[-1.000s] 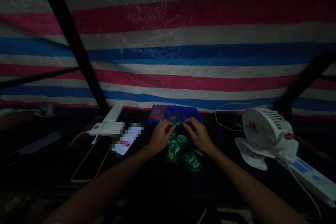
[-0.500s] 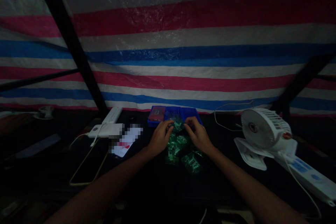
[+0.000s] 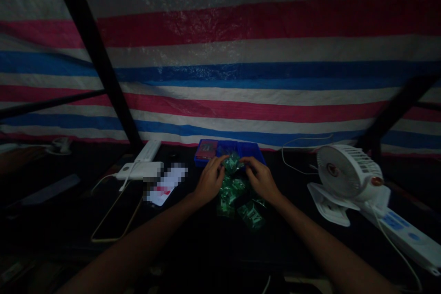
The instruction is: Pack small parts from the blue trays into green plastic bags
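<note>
Turned since a second earlier, the green packet (image 3: pixel 232 162) between the two hands showed its crinkled face, where before only a thin dark edge was visible. The left hand (image 3: pixel 209 178) pinched its left side between thumb and fingers. The right hand (image 3: pixel 260 178) was curled with its fingertips at the packet's right edge; whether they gripped it or only touched it, one could not tell. The packet was held up just in front of a blue tray (image 3: pixel 200 162) with compartments, the left one holding something red.

Below the hands, a pile of green packets (image 3: pixel 227 200) lay on a dark surface (image 3: pixel 206 243), with one more packet (image 3: pixel 253 215) at its near right side. Left of the forearms were a phone with a lit screen (image 3: pixel 165 190), a phone with a dark screen (image 3: pixel 117 216) and a white block with a cable (image 3: pixel 139 170). A white fan (image 3: pixel 339 170) stood well to the right, beside a white power strip (image 3: pixel 409 234). Behind everything hung a striped sheet (image 3: pixel 220 50) in red, white and blue.
</note>
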A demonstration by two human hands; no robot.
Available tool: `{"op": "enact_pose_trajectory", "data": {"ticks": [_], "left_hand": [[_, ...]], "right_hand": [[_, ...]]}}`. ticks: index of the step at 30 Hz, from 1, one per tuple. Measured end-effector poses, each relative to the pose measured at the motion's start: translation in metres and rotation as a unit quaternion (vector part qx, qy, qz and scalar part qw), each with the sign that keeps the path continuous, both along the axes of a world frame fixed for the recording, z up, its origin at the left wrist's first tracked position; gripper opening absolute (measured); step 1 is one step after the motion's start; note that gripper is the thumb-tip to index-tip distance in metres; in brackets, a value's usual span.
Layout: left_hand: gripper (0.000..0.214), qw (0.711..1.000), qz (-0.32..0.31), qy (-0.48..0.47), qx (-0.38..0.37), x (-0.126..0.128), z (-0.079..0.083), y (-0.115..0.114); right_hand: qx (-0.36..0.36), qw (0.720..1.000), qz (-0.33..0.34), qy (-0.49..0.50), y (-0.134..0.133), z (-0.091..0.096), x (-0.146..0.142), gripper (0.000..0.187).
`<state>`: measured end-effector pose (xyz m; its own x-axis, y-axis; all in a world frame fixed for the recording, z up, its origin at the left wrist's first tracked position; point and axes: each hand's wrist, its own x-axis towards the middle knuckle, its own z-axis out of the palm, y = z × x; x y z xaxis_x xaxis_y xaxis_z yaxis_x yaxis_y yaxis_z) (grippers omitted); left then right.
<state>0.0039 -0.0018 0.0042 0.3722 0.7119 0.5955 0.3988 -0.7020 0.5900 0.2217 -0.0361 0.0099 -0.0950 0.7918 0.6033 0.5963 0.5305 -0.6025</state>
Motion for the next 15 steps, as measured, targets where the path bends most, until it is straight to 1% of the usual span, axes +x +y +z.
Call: {"op": "enact_pose_trajectory", "data": {"ticks": [4,6,9,11,15], "left_hand": [[0.04,1.0,-0.002,0.002,-0.006,-0.0002,0.0005,-0.0001],[0.035,1.0,-0.007,-0.004,-0.008,-0.0007,0.0009,-0.0002],[0.023,1.0,-0.013,-0.012,-0.002,-0.0013,0.0019,-0.0003],[0.018,1.0,-0.007,-0.013,0.004,-0.0012,0.0025,-0.0001],[0.018,1.0,0.005,-0.011,0.011,-0.0001,0.0014,0.0006]], "right_hand": [[-0.004,1.0,-0.001,-0.008,-0.0009,0.0016,-0.0005,0.023],[-0.002,1.0,0.0,-0.012,-0.0016,0.003,-0.0013,0.019],[0.006,1.0,0.002,-0.012,-0.0025,0.0056,-0.0026,0.016],[0.017,1.0,0.004,-0.014,-0.0031,0.0071,-0.0031,0.016],[0.032,0.999,0.008,-0.019,-0.0028,0.0073,-0.003,0.02]]}}
